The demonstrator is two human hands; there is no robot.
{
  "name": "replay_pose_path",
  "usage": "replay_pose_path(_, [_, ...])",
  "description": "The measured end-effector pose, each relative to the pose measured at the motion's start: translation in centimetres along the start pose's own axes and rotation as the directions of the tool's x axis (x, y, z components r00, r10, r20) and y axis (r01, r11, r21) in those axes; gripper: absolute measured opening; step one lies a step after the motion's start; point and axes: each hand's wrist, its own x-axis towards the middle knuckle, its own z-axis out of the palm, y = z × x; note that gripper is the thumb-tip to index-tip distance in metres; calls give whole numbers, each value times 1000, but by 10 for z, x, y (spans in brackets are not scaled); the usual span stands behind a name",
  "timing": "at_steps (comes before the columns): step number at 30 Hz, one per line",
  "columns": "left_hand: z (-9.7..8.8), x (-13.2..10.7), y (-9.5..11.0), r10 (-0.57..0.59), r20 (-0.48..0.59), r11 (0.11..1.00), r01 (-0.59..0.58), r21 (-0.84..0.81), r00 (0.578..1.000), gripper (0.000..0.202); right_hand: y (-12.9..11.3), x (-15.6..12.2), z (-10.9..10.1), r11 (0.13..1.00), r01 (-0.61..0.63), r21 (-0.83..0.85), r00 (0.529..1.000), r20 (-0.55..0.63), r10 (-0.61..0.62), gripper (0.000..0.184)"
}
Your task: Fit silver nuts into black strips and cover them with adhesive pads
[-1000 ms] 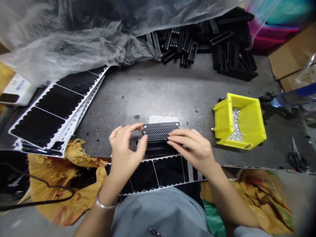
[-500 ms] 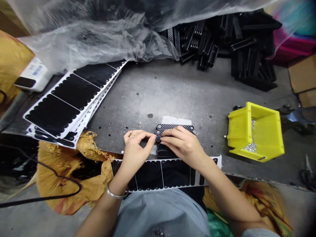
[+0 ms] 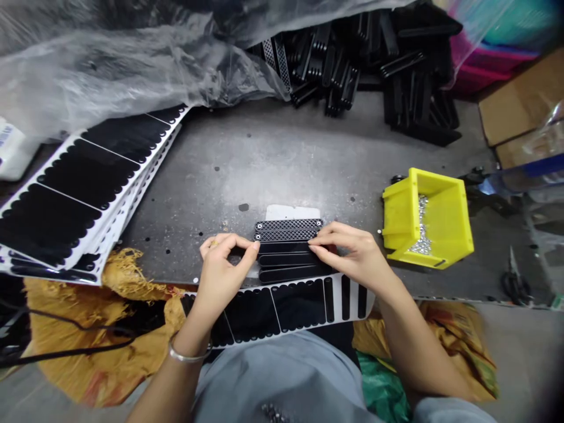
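Several long black bars with rounded ends lie stacked side by side near the table's front edge. The two farthest show a mesh pattern [image 3: 288, 225] with a small metal dot near their ends. Just nearer, a smooth black strip [image 3: 284, 248] runs between my hands. My left hand [image 3: 227, 258] pinches its left end between thumb and forefinger. At its right end, my right hand [image 3: 350, 249] has thumb and fingertips closed on it. Two more smooth black bars [image 3: 286, 259] lie below. A sheet of black stickers [image 3: 299, 305] overhangs the edge, with white gaps at its right.
A yellow bin [image 3: 440, 220] with small silver pieces stands to the right, scissors [image 3: 513, 279] beyond it. Stacked sticker sheets [image 3: 74, 194] lie at left. Black parts [image 3: 343, 64] pile up at the back beside plastic film [image 3: 132, 64]. A white piece [image 3: 291, 211] lies behind the bars.
My right hand has slid rightward from over the bars to the strip's right end, uncovering the bars' middle. My left hand keeps its pinch at the left end. The whole view has shifted.
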Motion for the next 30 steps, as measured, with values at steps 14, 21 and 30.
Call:
replay_pose_path(14, [26, -57, 54, 545, 158, 838, -541, -70, 823, 35, -25, -101, -22, 988, -47, -144, 999, -23, 44, 25])
replay_pose_path(21, [41, -56, 72, 486, 313, 871, -482, -96, 816, 10, -28, -111, -16, 994, 21, -104, 982, -187, -40, 37])
replay_pose_path(30, [45, -59, 70, 385, 336, 923, -366, -121, 860, 12, -24, -107, -6, 995, -40, -88, 988, -155, 26, 31])
